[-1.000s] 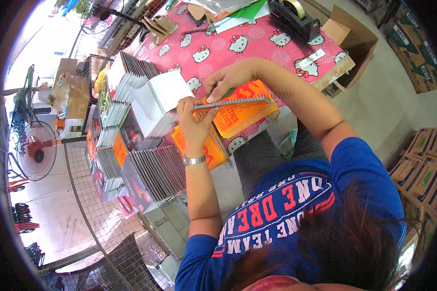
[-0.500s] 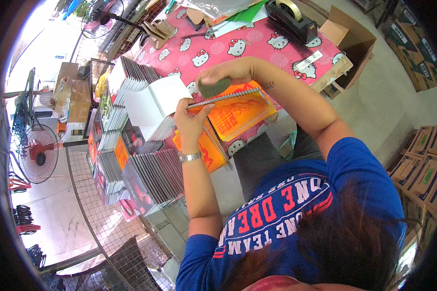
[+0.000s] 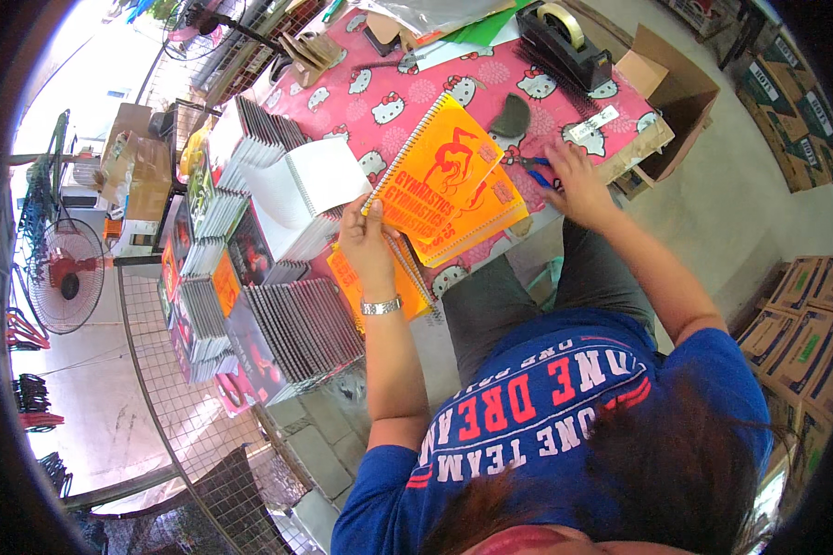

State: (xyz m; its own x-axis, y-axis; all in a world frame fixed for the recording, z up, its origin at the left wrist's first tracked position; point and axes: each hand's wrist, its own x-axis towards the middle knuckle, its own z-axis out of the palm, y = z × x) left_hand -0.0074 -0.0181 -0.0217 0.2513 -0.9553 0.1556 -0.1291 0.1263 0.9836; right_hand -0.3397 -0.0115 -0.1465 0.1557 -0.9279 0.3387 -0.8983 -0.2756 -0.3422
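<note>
My left hand is closed on the lower corner of an orange spiral notebook, thumb on its front cover. The metal coil runs along the notebook's left edge. Beneath it lie more orange notebooks on the pink table cover. My right hand has its fingers apart around the blue handles of a small pair of pliers, lying at the table's near right; no firm grip shows. A dark green half-round pad rests on the table just beyond the pliers.
Stacks of spiral notebooks crowd the left side, with an open white-paged notebook on top. A tape dispenser stands at the far right, beside an open cardboard box. Standing fans are at the left.
My right hand has let go of the green pad, now on the table, and moved right to the pliers. The notebook in my left hand has turned, its orange cover now facing up.
</note>
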